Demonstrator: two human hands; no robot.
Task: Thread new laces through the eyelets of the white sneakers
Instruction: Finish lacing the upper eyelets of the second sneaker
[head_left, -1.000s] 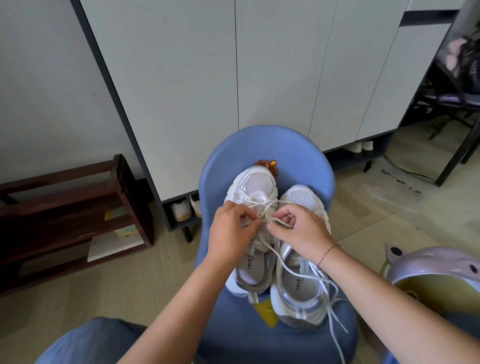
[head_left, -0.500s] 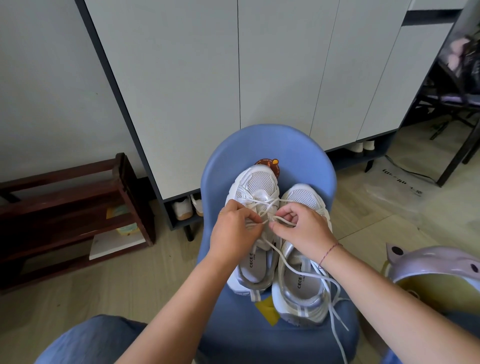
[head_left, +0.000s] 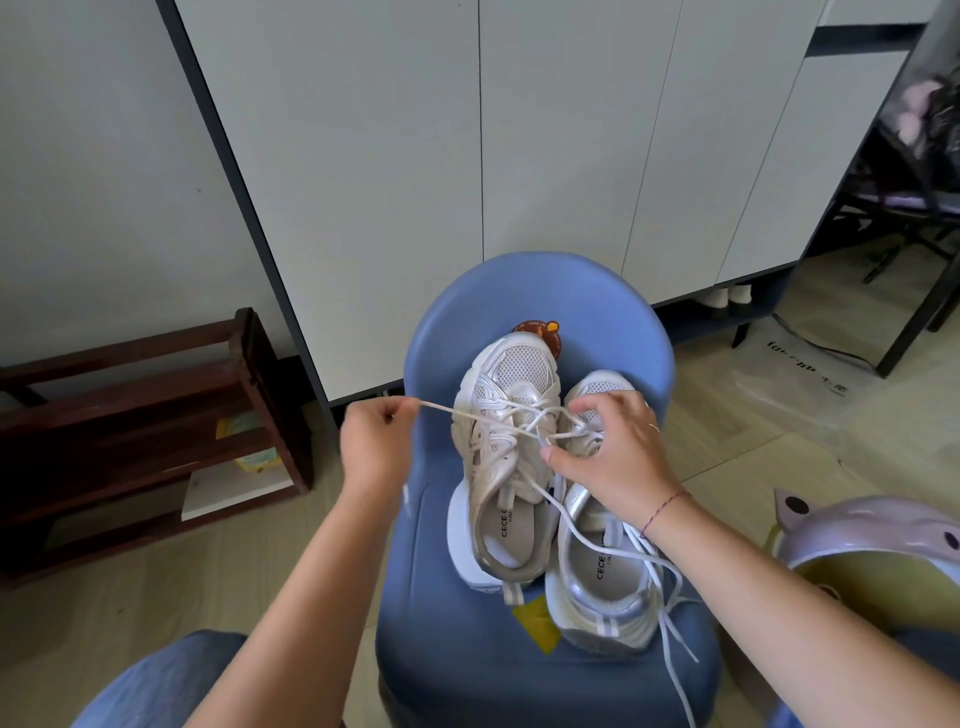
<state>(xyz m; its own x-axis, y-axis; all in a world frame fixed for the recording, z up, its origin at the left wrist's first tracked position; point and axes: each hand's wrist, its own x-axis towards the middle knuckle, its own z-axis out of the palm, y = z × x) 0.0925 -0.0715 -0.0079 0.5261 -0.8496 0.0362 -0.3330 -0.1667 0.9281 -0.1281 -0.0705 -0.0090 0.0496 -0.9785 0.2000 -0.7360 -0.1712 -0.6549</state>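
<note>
White lace (head_left: 453, 410) taut from left hand (head_left: 375, 446) to right hand (head_left: 615, 460), across sneaker (head_left: 519, 370).

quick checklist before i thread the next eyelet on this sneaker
1. Lace end gripped: left hand pinches the lace, drawn taut sideways: ok.
2. Shoe steadied: right hand rests on the sneaker being laced: ok.
3. Next eyelet in sight: covered by the right hand: cannot tell.
4. Lace untwisted at the crossings: cannot tell.
5. Both shoes seated on the blue chair: ok.
6. Slack out of the way: loose lace trails across the other sneaker and off the chair: not ok.
</note>
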